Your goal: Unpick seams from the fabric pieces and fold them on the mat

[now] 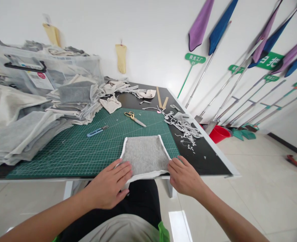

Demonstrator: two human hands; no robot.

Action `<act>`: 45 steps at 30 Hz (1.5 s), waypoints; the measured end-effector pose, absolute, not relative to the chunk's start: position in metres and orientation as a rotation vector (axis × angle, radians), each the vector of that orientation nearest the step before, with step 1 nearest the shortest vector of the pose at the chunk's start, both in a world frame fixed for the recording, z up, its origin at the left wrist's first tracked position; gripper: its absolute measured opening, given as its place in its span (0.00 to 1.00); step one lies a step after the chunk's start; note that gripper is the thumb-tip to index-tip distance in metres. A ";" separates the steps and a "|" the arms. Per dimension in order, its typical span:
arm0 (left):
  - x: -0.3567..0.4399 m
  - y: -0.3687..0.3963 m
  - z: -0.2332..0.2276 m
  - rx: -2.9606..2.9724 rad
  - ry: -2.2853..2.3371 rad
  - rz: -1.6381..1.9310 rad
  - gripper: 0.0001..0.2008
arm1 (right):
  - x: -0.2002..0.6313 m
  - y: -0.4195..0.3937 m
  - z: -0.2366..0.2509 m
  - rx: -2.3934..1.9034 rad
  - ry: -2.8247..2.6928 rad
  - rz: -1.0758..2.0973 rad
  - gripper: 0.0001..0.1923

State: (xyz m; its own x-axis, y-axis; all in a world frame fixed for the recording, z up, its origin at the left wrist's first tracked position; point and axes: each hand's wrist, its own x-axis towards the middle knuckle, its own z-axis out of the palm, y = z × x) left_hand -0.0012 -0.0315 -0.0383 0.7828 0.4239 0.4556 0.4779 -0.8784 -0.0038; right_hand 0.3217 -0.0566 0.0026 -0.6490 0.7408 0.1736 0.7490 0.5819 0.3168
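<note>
A grey cloth piece with white trim (145, 154) lies flat on the green cutting mat (93, 148), its near edge hanging over the table's front. My left hand (110, 186) presses flat on the cloth's near left corner. My right hand (185, 176) rests on the near right corner, fingers curled at the white edge. Neither hand lifts the cloth.
Gold-handled scissors (134, 117) and a blue utility knife (96, 131) lie on the mat beyond the cloth. Stacks of grey and cream fabric (37, 117) fill the left side. White trim scraps (185, 127) sit at right. Mops lean on the wall, a red bucket (219, 133) below.
</note>
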 end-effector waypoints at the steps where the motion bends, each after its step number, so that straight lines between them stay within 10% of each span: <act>1: 0.002 -0.030 -0.032 -2.878 -0.742 -0.727 0.18 | 0.319 -0.057 0.008 -1.347 -2.766 -0.526 0.07; 6: 0.027 -0.009 -0.002 -2.716 -0.833 -0.882 0.12 | 0.293 -0.038 0.027 -1.385 -2.588 -0.571 0.12; 26: 0.065 0.057 -0.037 -2.752 -1.593 -0.323 0.43 | 0.277 0.048 -0.020 -1.753 -2.479 0.057 0.42; 45: 0.047 0.086 -0.011 -2.673 -1.883 -0.254 0.24 | 0.282 0.069 -0.011 -1.833 -2.406 -0.159 0.16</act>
State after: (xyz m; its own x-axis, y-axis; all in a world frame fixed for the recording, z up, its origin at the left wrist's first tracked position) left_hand 0.0466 0.0860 -0.0112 0.3321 0.9421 0.0468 0.9208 -0.3345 0.2008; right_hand 0.2816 0.0692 -0.0106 -0.2635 0.9526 0.1522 0.9643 0.2644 0.0150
